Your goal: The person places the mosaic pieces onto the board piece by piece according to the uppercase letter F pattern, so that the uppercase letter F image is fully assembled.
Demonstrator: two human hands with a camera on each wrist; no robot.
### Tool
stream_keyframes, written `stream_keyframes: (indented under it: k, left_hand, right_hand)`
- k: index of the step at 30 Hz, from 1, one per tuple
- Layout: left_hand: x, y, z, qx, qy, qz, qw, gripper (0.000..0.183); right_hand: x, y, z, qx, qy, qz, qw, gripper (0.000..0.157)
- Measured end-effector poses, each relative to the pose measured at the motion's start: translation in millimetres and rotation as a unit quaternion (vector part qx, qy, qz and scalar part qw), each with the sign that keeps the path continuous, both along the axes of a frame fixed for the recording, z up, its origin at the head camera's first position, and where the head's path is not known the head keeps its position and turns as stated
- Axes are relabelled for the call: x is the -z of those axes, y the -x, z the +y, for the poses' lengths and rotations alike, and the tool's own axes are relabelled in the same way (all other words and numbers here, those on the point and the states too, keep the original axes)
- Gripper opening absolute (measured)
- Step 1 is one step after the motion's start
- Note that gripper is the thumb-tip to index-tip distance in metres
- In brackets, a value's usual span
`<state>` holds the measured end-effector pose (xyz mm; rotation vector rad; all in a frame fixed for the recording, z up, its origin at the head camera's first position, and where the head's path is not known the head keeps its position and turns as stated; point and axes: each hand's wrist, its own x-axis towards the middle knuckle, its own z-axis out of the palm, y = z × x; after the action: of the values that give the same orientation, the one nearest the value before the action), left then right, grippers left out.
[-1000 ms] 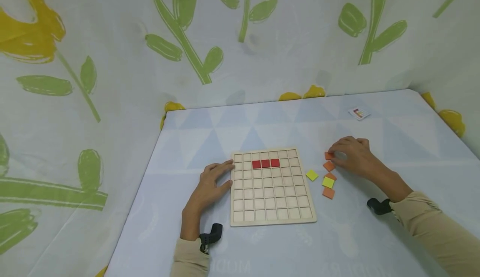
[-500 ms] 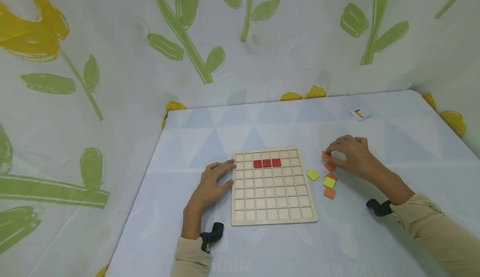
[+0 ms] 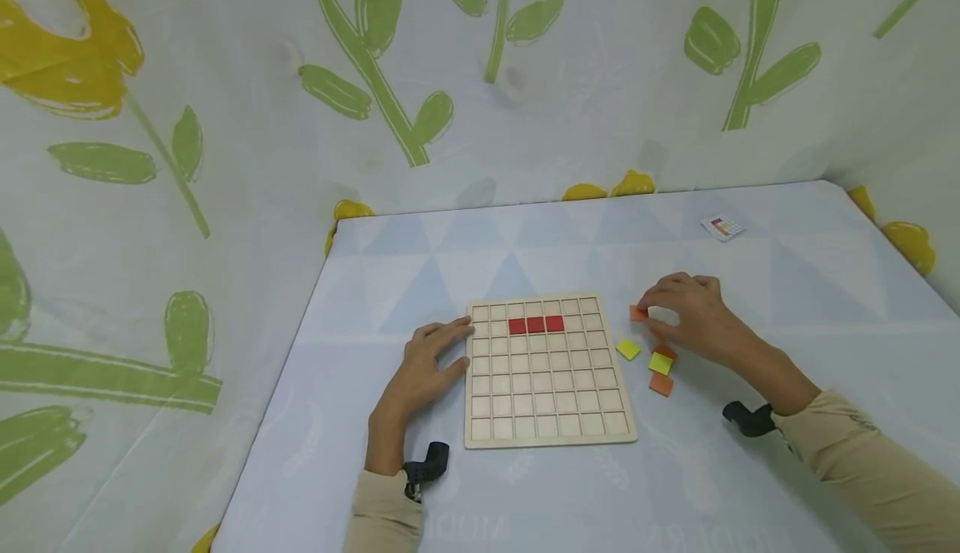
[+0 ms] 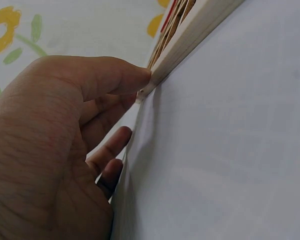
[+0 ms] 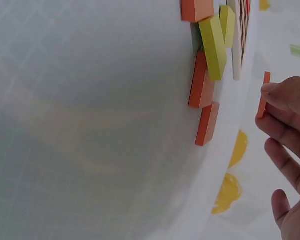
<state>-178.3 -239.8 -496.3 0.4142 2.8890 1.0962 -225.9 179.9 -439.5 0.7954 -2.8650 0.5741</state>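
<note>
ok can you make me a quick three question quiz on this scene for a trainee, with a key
1. How many red tiles sit in the wooden grid board?
2. True or false: the left hand is apart from the wooden grid board.
3. Which colour of tile does the right hand pinch: A) yellow, B) orange, C) red?

Key:
1. Three, side by side in one row.
2. False; it touches the edge.
3. B, an orange tile.
</note>
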Motion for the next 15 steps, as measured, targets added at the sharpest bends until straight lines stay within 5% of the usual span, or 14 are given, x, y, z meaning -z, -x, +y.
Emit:
stream_keyframes:
  k: [15]
  left_hand:
    - [0.3, 0.2, -0.7, -0.003, -0.001, -0.001, 1.0, 0.048]
  right_hand:
    - [2.0, -2.7, -24.7, -0.039, 0.019, 0.032, 0.999, 0.02]
